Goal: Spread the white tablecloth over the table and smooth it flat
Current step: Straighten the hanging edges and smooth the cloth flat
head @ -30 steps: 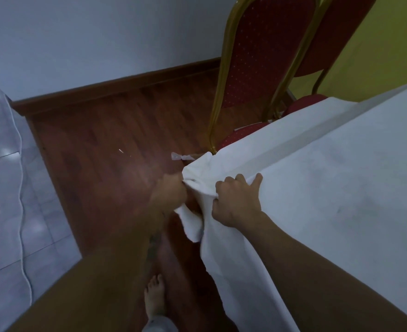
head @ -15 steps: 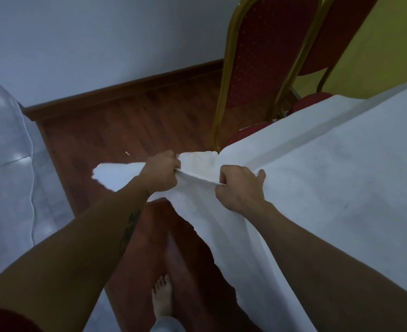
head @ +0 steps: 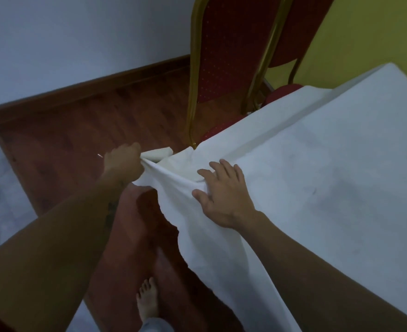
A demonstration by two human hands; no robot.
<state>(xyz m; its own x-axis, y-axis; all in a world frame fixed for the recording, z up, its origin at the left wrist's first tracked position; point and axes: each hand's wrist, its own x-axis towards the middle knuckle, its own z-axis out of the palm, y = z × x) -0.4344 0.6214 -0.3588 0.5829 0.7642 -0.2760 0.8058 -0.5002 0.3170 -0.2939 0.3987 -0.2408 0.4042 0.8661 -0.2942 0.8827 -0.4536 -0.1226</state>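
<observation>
The white tablecloth (head: 317, 178) covers the table top on the right and hangs down over its near edge. My left hand (head: 123, 161) is shut on the cloth's corner, holding it out to the left of the table corner so the fabric is pulled taut. My right hand (head: 221, 190) lies flat with fingers spread on the cloth at the table corner, pressing down a bunched fold. The table itself is hidden under the cloth.
Two red chairs with gold frames (head: 224, 56) stand just beyond the table corner. Dark wooden floor (head: 66, 149) runs along a white wall with a brown skirting board. My bare foot (head: 147, 300) stands on the floor beside the hanging cloth.
My right hand has let go of its pinch and opened flat on the cloth at the corner. The loose flap near my left hand has dropped, leaving a smaller bunch in its grip.
</observation>
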